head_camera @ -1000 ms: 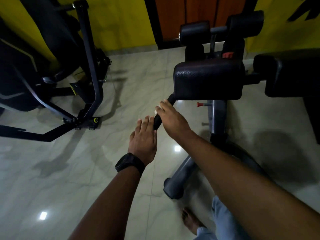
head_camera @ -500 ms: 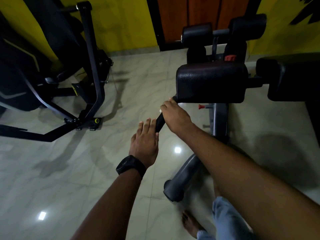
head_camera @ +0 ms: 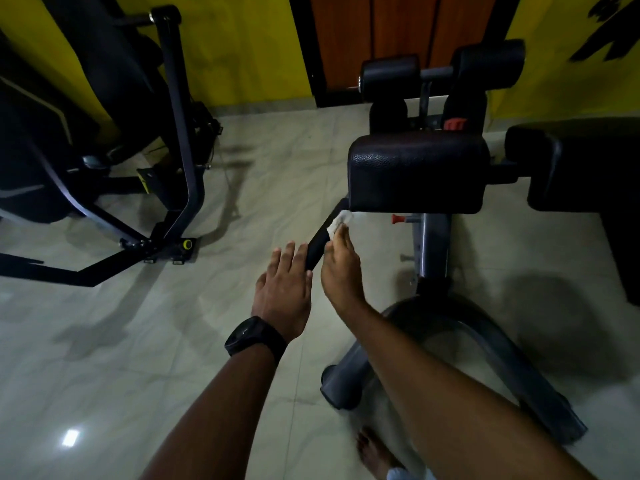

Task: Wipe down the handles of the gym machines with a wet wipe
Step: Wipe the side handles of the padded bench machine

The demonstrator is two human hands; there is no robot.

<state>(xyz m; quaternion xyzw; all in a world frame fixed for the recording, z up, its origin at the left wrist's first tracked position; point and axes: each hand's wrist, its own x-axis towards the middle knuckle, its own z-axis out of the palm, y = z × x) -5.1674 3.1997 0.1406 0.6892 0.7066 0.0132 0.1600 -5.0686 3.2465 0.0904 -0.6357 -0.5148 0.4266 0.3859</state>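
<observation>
A black foam-grip handle (head_camera: 320, 242) sticks out to the lower left from under the padded seat of a grey gym machine (head_camera: 433, 244). My right hand (head_camera: 341, 271) lies along the handle's right side and pinches a white wet wipe (head_camera: 340, 220) at its fingertips, against the upper part of the grip. My left hand (head_camera: 282, 289), with a black watch on the wrist, is flat with straight fingers beside the handle's lower end. Its fingertips reach the grip's left side; I cannot tell whether they touch it.
The machine's black pads (head_camera: 415, 171) and roller cushions (head_camera: 440, 69) rise behind the handle; its curved base (head_camera: 502, 358) spreads over the tiled floor at the right. Another black machine frame (head_camera: 180, 133) stands at the left. My bare foot (head_camera: 375, 452) is at the bottom.
My right hand was wrapped round the upper handle; it has come off that grip and drawn back toward me, so the wipe shows at its fingertips. My left hand has stayed put.
</observation>
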